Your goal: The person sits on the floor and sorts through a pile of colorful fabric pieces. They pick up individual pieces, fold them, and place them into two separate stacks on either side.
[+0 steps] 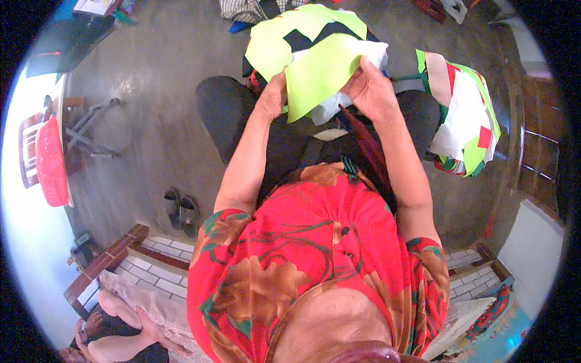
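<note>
A lime-yellow piece of fabric (321,72) is stretched between my two hands, over my lap. My left hand (274,97) pinches its left side. At its upper right edge, the fingers of my right hand (371,91) are closed on the same piece. White fabric (330,109) shows under it, near my right hand. Just beyond lies a heap of lime and black fabric pieces (269,45), partly covered by the held piece.
To the right is a stack of white, lime, red and green fabric pieces (463,115). Dark shoes (181,209) lie on the floor (151,145) at left. A red chair back (51,160) stands further left. Another person's bare legs (118,339) show at lower left.
</note>
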A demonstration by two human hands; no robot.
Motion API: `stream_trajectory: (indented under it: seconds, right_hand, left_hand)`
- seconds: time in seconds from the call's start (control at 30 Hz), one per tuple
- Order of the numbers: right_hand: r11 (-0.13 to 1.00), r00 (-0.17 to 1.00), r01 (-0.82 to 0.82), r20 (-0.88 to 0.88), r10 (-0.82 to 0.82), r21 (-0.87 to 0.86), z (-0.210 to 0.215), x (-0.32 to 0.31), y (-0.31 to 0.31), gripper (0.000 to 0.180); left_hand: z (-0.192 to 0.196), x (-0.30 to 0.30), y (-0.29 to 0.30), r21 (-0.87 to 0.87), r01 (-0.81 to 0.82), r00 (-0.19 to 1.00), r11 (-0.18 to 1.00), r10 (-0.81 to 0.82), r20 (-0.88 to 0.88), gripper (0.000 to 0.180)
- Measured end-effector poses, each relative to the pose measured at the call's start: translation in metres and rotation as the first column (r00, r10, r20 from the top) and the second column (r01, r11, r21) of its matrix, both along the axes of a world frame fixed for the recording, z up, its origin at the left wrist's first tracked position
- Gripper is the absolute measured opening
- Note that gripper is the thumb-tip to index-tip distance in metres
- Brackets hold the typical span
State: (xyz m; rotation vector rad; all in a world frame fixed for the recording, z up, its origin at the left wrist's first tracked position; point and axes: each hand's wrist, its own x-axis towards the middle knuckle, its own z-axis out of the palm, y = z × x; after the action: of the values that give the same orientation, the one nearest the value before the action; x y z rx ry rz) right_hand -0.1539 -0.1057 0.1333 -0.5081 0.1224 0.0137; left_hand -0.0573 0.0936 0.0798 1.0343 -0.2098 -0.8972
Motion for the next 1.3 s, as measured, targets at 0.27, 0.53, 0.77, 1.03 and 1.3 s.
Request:
stream_trajectory:
  seconds: [0.27, 0.53, 0.77, 1.03, 1.3]
  right_hand:
    - [0.955, 0.901, 0.250, -0.324, -0.289, -0.158, -0.046, 0.010, -0.025, 0.036]
    - [0.913, 0.792, 0.148, -0.507, -0.340, -0.381, -0.085, 0.002, -0.042, 0.034]
    - [0.815, 0.664, 0.218, -0.531, -0.527, -0.536, -0.108, -0.011, -0.047, 0.028]
    - [0.804, 0.546, 0.120, -0.637, -0.544, -0.583, -0.116, -0.017, -0.048, 0.018]
    - [0.748, 0.493, 0.142, -0.609, -0.621, -0.648, -0.129, -0.015, -0.052, 0.015]
  left_hand:
    - [-0.027, 0.014, -0.006, 0.389, 0.142, 0.935, 0.910, -0.253, 0.249, 0.037]
    - [-0.050, 0.025, -0.006, 0.534, -0.039, 0.949, 0.844, -0.135, 0.283, 0.034]
    - [-0.042, 0.021, -0.008, 0.411, -0.139, 0.912, 0.901, -0.045, 0.408, 0.034]
    - [-0.051, 0.017, -0.011, 0.653, -0.293, 0.788, 0.698, -0.210, 0.578, 0.046]
    - [-0.065, 0.001, -0.009, 0.703, -0.454, 0.460, 0.547, -0.532, 0.711, 0.053]
